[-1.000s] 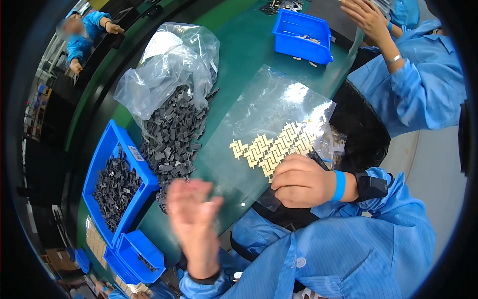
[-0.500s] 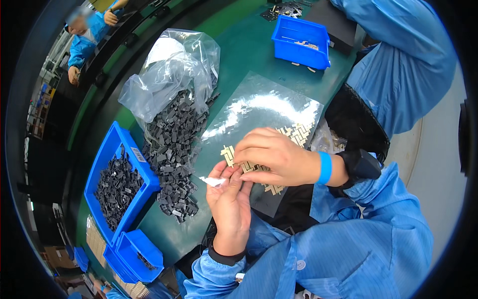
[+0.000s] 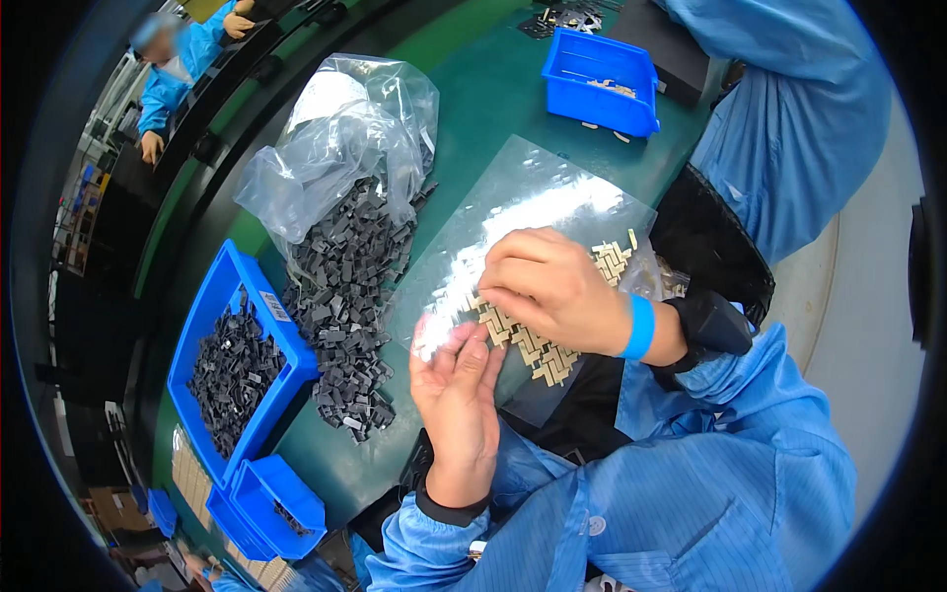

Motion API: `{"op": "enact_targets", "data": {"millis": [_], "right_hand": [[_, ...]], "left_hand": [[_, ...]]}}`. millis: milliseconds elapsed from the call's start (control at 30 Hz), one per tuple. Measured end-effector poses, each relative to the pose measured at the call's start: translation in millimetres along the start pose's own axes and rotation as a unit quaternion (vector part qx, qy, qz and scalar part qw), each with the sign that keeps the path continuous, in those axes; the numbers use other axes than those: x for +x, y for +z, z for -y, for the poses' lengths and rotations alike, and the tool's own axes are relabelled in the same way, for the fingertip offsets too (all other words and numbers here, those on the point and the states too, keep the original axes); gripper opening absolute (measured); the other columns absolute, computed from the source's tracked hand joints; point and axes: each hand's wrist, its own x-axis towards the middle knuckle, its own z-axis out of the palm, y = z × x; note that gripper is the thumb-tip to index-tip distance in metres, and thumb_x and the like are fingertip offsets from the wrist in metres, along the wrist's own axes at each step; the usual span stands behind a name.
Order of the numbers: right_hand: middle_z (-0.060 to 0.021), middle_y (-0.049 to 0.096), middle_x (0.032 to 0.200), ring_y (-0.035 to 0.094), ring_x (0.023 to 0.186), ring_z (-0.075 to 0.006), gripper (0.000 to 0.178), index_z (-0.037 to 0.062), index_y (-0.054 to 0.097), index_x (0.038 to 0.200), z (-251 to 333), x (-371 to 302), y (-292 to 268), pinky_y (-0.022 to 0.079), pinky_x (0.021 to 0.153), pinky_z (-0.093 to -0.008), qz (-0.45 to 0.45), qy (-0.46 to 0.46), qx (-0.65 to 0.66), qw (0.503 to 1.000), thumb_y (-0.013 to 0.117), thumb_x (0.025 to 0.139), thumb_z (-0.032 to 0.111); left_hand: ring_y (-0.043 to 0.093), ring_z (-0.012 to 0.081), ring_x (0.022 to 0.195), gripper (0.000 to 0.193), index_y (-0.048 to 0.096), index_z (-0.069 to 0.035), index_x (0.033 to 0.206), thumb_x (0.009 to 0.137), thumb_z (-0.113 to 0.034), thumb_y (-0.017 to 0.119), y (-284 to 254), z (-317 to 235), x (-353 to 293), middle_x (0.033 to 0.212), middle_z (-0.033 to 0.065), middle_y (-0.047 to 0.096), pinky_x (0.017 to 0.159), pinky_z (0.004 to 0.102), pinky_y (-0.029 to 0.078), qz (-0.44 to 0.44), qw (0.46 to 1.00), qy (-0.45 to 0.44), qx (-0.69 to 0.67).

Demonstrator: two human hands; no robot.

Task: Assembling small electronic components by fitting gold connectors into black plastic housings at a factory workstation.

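Rows of small tan interlocked parts (image 3: 538, 340) lie on a clear glossy plastic sheet (image 3: 533, 212) in the middle of the green table (image 3: 473, 109). Curled knuckles-up, the right hand (image 3: 552, 286) presses its bunched fingertips onto them. Beside it, the left hand (image 3: 456, 395) lies palm-up, fingers loosely spread, touching the sheet's near edge. Left of it, dark grey blocks (image 3: 340, 296) spill from a crinkled clear bag (image 3: 335, 138) beside a blue plastic bin (image 3: 212, 326).

A clear plastic sheet (image 3: 538, 212) lies flat and glossy on the green table, its near edge at the person's lap. Small tan pieces (image 3: 541, 347) sit on it in a tight herringbone pattern, partly hidden.
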Motion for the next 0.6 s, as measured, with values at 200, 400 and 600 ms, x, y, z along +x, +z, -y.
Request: {"op": "enact_targets", "data": {"millis": [200,400,600], "right_hand": [[-0.0031,0.057,0.068,0.051,0.06,-0.007,0.018,0.0001,0.052,0.079,6.1,-25.1,2.1,0.041,0.055,-0.0216,-0.011,0.004,-0.008,1.0,0.058,0.083,0.016],[-0.0033,0.057,0.069,0.051,0.061,-0.0071,0.017,-0.0004,0.053,0.08,5.3,-39.8,21.2,0.042,0.056,-0.0215,-0.028,0.01,-0.013,0.999,0.058,0.083,0.015],[-0.0035,0.057,0.069,0.052,0.062,-0.0071,0.016,-0.0008,0.053,0.08,2.7,-45.4,27.7,0.042,0.056,-0.0214,-0.039,0.012,-0.019,0.999,0.058,0.083,0.014]], "left_hand": [[0.032,0.03,0.122,0.091,0.01,-0.01,0.138,0.068,0.0,0.066,-8.2,-3.0,-11.4,0.137,0.0152,0.022,0.096,0.0413,0.029,-0.085,0.891,0.333,0.298],[0.058,0.0178,0.079,0.015,0.061,0.006,0.091,0.078,-0.001,0.059,-24.2,-23.4,-29.4,0.09,0.0115,0.061,0.067,0.0242,0.045,0.149,0.967,0.059,0.198],[0.06,0.0199,0.067,0.014,0.061,0.006,0.092,0.081,0.001,0.056,-29.3,-23.6,-35.3,0.079,0.016,0.063,0.061,0.0278,0.048,0.205,0.971,-0.105,0.056]]}}
